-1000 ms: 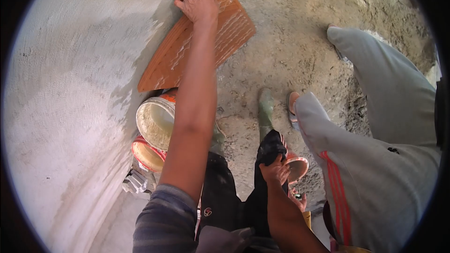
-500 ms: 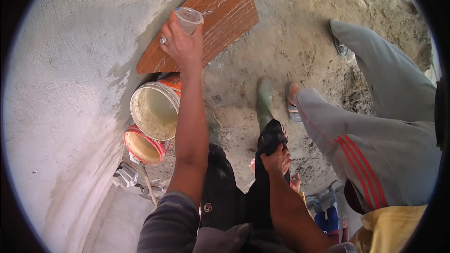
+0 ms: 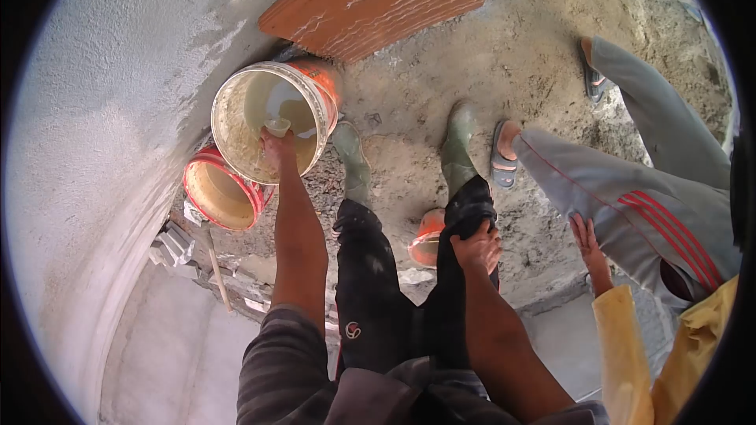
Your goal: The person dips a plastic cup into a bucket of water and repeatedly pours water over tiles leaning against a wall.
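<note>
My left hand (image 3: pixel 277 149) is closed around a clear plastic cup (image 3: pixel 277 124) and reaches down inside a large whitish bucket (image 3: pixel 223 122). Cloudy water shows in the bucket, and the cup is at or just above its surface; which one, I cannot tell. My right hand (image 3: pixel 476 249) grips the black trouser leg (image 3: pixel 470 203) at my right knee, its fingers wrapped over the cloth. Beside the large bucket stands a smaller red-rimmed bucket (image 3: pixel 206 203).
Wet-scored orange panel (image 3: pixel 386 4) leans by the grey plastered wall (image 3: pixel 102 94). An orange bucket (image 3: pixel 428 238) sits behind my right leg. A person in grey trousers (image 3: pixel 583 173) stands close on my right, hand on thigh. A stick (image 3: pixel 214 264) and rubble lie at lower left.
My left hand has brought the cup from in front of the orange panel down into the large bucket. My right hand stays on the knee. The other person's hand now shows on their thigh.
</note>
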The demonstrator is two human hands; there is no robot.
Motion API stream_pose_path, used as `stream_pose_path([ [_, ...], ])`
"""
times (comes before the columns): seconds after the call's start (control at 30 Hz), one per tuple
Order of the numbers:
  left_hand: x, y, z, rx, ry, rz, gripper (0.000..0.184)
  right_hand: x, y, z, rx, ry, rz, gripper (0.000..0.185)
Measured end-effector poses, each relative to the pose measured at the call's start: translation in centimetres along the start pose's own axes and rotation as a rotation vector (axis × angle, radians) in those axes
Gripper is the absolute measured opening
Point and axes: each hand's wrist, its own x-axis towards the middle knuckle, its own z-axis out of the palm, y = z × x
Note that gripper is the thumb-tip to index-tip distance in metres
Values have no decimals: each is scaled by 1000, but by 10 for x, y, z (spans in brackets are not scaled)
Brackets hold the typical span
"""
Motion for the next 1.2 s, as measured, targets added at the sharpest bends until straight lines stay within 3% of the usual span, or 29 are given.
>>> stream_pose_path([
  [0.23, -5, 21, 40, 6, -239, -111, 80, -4, -12, 10, -74, -33, 30, 96],
  [0.43, 27, 2, 73, 4, -384, -58, 81, -9, -17, 22, -127, -36, 6, 96],
  [0.6, 20, 12, 50, -684, -53, 48, 84, -9, -15, 19, -147, -38, 22, 96],
  [0.73, 27, 24, 25, -1051, 125, 126, 89, -8, -17, 7, -97, -111, 67, 100],
  [1.0, -8, 134, -104, -929, 302, 311, 90, -8, -15, -5, 1, -79, 58, 94],
  [1.2, 0, 193, -120, -869, 317, 383, 93, -6, -11, -19, 43, -107, 67, 86],
])
